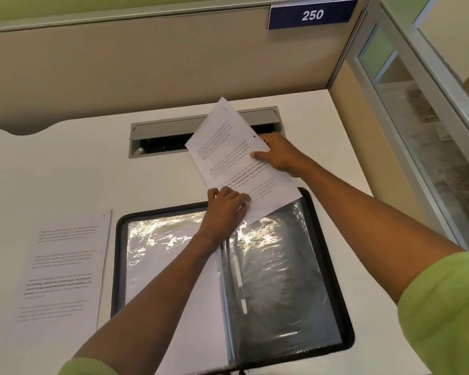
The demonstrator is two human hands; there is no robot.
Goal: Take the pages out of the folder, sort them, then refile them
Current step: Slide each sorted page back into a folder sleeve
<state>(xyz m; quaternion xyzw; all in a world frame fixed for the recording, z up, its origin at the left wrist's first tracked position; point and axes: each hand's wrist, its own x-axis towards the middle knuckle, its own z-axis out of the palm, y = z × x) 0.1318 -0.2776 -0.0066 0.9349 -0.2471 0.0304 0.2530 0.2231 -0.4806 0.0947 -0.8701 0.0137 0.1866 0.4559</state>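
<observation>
So the page (pixel 233 158) is up in the air, tilted, with its lower corner right at the top opening of the right sleeve (pixel 282 280) of the open folder (pixel 118 266). I can't tell if it's coming out or going in. Both hands are on it: the left hand (pixel 225 209) pinches the lower left edge with curled fingers, and the right hand (pixel 279 155) grips the right edge, thumb on the printed side and fingers behind.

My advice for this step: keep the sheet flat and in line with the sleeve mouth, not skewed like it is now. Move it slowly and straight along the pocket. Thin paper buckles fast if one corner drags, and that plastic looks clingy. Probably worth freeing one hand to hold the sleeve down.

Materials:
- The page is plain white printer paper with small text and a few bold lines. It's floppy.
- The sleeves are clear, wrinkly and very shiny. The left sleeve (pixel 168 266) glares hard.
- The folder is black with rounded corners, and a white strip (pixel 238 274) runs along the spine.
- A neat stack of pages (pixel 63 266) lies just beside the folder on the smooth white tabletop (pixel 65 163).
- A grey cable slot (pixel 163 139) sits behind it all.
</observation>
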